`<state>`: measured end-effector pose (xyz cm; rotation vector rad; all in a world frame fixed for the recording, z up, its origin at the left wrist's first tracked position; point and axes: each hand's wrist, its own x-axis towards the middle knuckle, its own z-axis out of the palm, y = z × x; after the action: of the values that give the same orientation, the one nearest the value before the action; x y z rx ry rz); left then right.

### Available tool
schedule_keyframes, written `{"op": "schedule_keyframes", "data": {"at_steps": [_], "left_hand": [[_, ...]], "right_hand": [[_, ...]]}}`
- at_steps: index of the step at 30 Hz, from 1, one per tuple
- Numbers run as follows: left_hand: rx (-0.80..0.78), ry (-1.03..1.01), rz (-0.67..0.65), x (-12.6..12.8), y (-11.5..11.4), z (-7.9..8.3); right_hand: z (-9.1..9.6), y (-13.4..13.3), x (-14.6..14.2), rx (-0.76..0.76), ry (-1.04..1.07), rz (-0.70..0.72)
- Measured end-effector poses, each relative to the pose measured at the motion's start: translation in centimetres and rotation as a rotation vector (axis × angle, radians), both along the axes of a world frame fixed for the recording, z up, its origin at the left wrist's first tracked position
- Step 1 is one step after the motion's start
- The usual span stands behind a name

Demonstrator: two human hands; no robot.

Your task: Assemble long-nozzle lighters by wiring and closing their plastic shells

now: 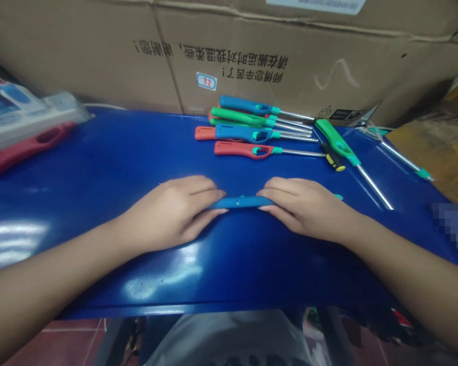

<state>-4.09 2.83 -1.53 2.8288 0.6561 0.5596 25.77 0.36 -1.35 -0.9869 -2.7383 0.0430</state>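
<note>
Between my hands is a blue lighter handle (pixel 241 202), held level and seen edge-on above the blue table. My left hand (pixel 175 206) pinches its left end between thumb and fingers. The right end sits in the closed fingers of my right hand (pixel 309 206); that end is covered. A small teal tip (pixel 339 197) shows beyond my right hand, and I cannot tell whether it belongs to the held piece. Just behind lies a group of long-nosed gas lighters, with a red lighter (pixel 232 148) nearest and a blue lighter (pixel 236 133) behind it.
A green lighter (pixel 336 137) lies at right near a black-and-yellow screwdriver handle (pixel 333 157). Metal rods with teal ends (pixel 400 155) lie farther right, beside a taped bag (pixel 438 137). At left are a red handle shell (pixel 30 148) and a power strip (pixel 34 114). A cardboard box (pixel 110 56) walls the back.
</note>
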Motion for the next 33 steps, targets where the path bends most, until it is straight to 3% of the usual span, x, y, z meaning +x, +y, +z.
{"op": "schedule_keyframes", "data": {"at_steps": [8, 14, 18, 21, 27, 33], "left_hand": [[-0.041, -0.036, 0.067, 0.8, -0.9, -0.2], [-0.088, -0.049, 0.154, 1.1, -0.8, -0.6], [0.032, 0.049, 0.107, 1.0, -0.6, -0.7], [0.058, 0.022, 0.070, 1.0, -0.9, -0.4], [0.183, -0.038, -0.076, 1.2, -2.0, -0.3], [0.269, 0.011, -0.102, 0.5, -0.8, 0.3]], "right_hand": [[-0.1, -0.2, -0.5, 0.097, 0.135, 0.019], [-0.7, -0.2, -1.0, -0.133, 0.266, -0.119], [-0.2, 0.1, -0.9, -0.187, 0.281, -0.106], [0.4, -0.1, -0.7, -0.231, 0.260, -0.003], [0.0, -1.5, -1.2, -0.122, 0.221, 0.134], [0.6, -1.2, -1.2, -0.180, 0.217, 0.057]]}}
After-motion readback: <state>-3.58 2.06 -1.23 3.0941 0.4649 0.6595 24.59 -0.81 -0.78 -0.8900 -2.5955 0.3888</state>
